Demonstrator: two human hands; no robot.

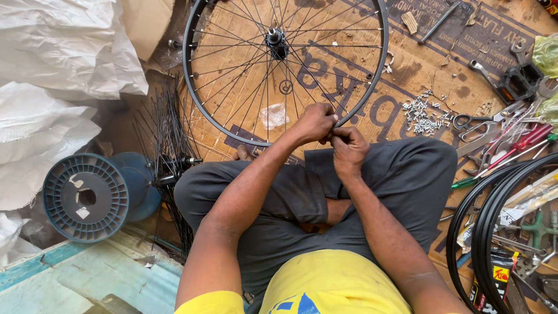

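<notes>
left hand | right hand | both pinch wheel rim (near edge)

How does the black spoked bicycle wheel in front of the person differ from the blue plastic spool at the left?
The black spoked bicycle wheel is larger than the blue plastic spool. The wheel has thin wire spokes; the spool has a ribbed face. Both hands, left hand and right hand, are at the wheel's rim; the spool lies untouched. Both are round.

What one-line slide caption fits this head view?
Seated cross-legged, both hands work at the rim of a spoked bicycle wheel lying on cardboard.
</notes>
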